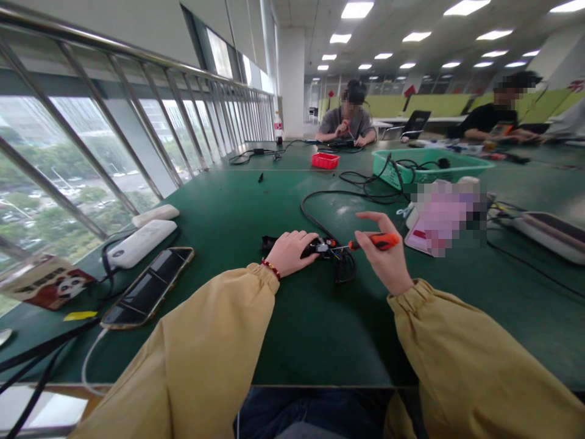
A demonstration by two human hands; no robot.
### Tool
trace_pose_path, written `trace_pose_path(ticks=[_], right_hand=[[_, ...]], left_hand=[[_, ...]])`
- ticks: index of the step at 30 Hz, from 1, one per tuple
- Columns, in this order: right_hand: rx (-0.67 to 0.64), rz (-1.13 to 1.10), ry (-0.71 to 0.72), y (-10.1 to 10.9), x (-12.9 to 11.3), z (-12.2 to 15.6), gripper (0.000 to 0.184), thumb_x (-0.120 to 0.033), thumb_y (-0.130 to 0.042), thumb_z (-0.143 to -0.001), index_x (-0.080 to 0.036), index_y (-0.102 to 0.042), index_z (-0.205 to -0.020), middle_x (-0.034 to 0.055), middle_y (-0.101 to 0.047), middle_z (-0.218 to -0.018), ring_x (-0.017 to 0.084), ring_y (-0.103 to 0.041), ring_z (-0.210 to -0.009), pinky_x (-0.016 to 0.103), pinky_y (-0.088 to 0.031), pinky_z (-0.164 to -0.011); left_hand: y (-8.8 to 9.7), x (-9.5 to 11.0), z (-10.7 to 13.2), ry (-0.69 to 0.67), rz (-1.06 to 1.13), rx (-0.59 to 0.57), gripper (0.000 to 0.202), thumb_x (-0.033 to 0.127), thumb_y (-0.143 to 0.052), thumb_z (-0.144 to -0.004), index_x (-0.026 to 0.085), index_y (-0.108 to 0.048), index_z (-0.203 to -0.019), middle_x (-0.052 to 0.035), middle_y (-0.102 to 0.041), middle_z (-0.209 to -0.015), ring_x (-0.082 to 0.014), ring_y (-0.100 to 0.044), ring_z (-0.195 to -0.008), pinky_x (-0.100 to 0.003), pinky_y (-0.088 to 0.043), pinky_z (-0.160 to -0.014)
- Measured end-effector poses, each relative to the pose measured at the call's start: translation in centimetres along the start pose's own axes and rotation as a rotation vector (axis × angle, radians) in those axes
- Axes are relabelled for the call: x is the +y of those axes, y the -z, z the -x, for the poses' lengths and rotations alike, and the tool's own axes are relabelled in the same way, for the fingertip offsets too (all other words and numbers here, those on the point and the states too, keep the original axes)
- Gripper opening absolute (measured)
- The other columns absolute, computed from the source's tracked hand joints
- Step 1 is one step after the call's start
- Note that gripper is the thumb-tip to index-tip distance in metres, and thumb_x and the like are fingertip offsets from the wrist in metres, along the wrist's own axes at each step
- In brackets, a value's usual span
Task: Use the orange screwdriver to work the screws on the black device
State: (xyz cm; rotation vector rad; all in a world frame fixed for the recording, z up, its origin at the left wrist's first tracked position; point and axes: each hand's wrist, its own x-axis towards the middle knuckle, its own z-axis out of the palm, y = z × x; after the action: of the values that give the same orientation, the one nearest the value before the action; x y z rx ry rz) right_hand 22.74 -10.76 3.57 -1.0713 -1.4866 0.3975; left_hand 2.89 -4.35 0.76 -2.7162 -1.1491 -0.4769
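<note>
On the green table (292,329) lies a small black device (325,246) with exposed inner parts and a black cable. My left hand (292,251) is closed over its left side and presses it to the table. A screwdriver (377,242) with an orange and black handle is in my right hand (386,259). The thumb and palm hold its handle, and the index finger is raised off it. Its thin shaft points left, with the tip at the device's exposed parts; exact contact is too small to make out.
Left of my arms lie a phone (148,289), a white power bank (144,244) and a panda-printed packet (46,283). Farther out stand a red tray (325,160) and a green basket (425,174) with cables. Two people sit across the table. A metal railing (159,70) runs along the left.
</note>
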Motion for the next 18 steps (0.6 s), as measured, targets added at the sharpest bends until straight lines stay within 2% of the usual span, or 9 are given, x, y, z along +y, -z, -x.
trace_pose_path(ticks=[4, 6, 8, 10, 11, 13, 15, 18], right_hand=[[0.075, -0.095, 0.072, -0.1, 0.1, -0.1, 0.048, -0.019, -0.061, -0.068, -0.024, -0.043, -0.113, -0.003, -0.047, -0.078, 0.01, -0.047, -0.06, 0.023, -0.042, -0.057], [0.036, -0.098, 0.075, -0.1, 0.1, -0.1, 0.052, -0.019, -0.062, -0.068, -0.023, -0.041, -0.116, -0.0035, -0.047, -0.075, 0.01, -0.046, -0.059, 0.023, -0.04, -0.055], [-0.047, -0.047, 0.036, 0.1, 0.1, 0.0, 0.037, -0.023, -0.059, -0.072, -0.021, -0.048, -0.108, -0.0065, -0.043, -0.061, 0.008, -0.038, -0.049, 0.022, -0.035, -0.049], [-0.131, 0.021, -0.009, 0.2, -0.1, 0.1, 0.017, -0.028, -0.055, -0.077, -0.018, -0.056, -0.091, -0.008, -0.039, -0.049, 0.007, -0.03, -0.042, 0.022, -0.028, -0.045], [-0.172, 0.049, -0.019, 0.3, -0.1, 0.1, 0.014, -0.029, -0.053, -0.079, -0.018, -0.057, -0.085, -0.0078, -0.038, -0.047, 0.006, -0.028, -0.041, 0.022, -0.026, -0.044], [-0.259, 0.085, 0.001, 0.2, 0.0, 0.2, 0.015, -0.03, -0.052, -0.08, -0.018, -0.058, -0.086, -0.0071, -0.04, -0.049, 0.006, -0.03, -0.043, 0.021, -0.026, -0.045], [-0.358, 0.118, 0.058, -0.1, 0.3, 0.4, 0.021, -0.031, -0.054, -0.079, -0.019, -0.057, -0.096, -0.0067, -0.042, -0.054, 0.007, -0.035, -0.046, 0.021, -0.029, -0.048], [-0.497, 0.179, 0.149, -0.7, 0.9, 0.6, 0.031, -0.035, -0.056, -0.079, -0.021, -0.055, -0.107, -0.0032, -0.053, -0.066, 0.009, -0.048, -0.056, 0.02, -0.036, -0.056]], left_hand=[[0.3, -0.6, 0.5, 0.02, 0.003, -0.009, 0.054, 0.041, -0.045, -0.083, 0.014, -0.036, -0.129, -0.0085, -0.058, -0.108, -0.0214, -0.054, -0.095, -0.033, -0.039, -0.082], [0.4, -1.0, 0.6, 0.053, 0.0, -0.033, 0.048, 0.039, -0.045, -0.084, 0.013, -0.043, -0.123, -0.0097, -0.058, -0.11, -0.0219, -0.054, -0.098, -0.034, -0.039, -0.085], [0.6, -1.4, 0.7, 0.068, -0.004, -0.078, 0.037, 0.038, -0.045, -0.084, 0.014, -0.051, -0.111, -0.0089, -0.059, -0.107, -0.0216, -0.055, -0.097, -0.034, -0.04, -0.085], [0.9, -1.7, 0.8, 0.085, -0.006, -0.122, 0.031, 0.04, -0.046, -0.084, 0.016, -0.054, -0.102, -0.0074, -0.061, -0.101, -0.0209, -0.056, -0.092, -0.033, -0.041, -0.082], [1.1, -1.9, 0.8, 0.105, -0.007, -0.138, 0.031, 0.041, -0.046, -0.084, 0.016, -0.055, -0.101, -0.0068, -0.061, -0.099, -0.0206, -0.057, -0.09, -0.032, -0.042, -0.08], [1.5, -2.4, 1.0, 0.165, 0.001, -0.166, 0.032, 0.044, -0.045, -0.083, 0.018, -0.054, -0.099, -0.0059, -0.061, -0.097, -0.0204, -0.058, -0.088, -0.031, -0.043, -0.076], [2.0, -3.3, 1.4, 0.243, 0.011, -0.189, 0.033, 0.047, -0.044, -0.082, 0.019, -0.054, -0.097, -0.0052, -0.061, -0.095, -0.0206, -0.058, -0.087, -0.03, -0.043, -0.071], [2.8, -5.1, 2.2, 0.386, -0.004, -0.198, 0.035, 0.05, -0.044, -0.079, 0.021, -0.054, -0.094, -0.0045, -0.062, -0.095, -0.0218, -0.059, -0.087, -0.03, -0.043, -0.067]])
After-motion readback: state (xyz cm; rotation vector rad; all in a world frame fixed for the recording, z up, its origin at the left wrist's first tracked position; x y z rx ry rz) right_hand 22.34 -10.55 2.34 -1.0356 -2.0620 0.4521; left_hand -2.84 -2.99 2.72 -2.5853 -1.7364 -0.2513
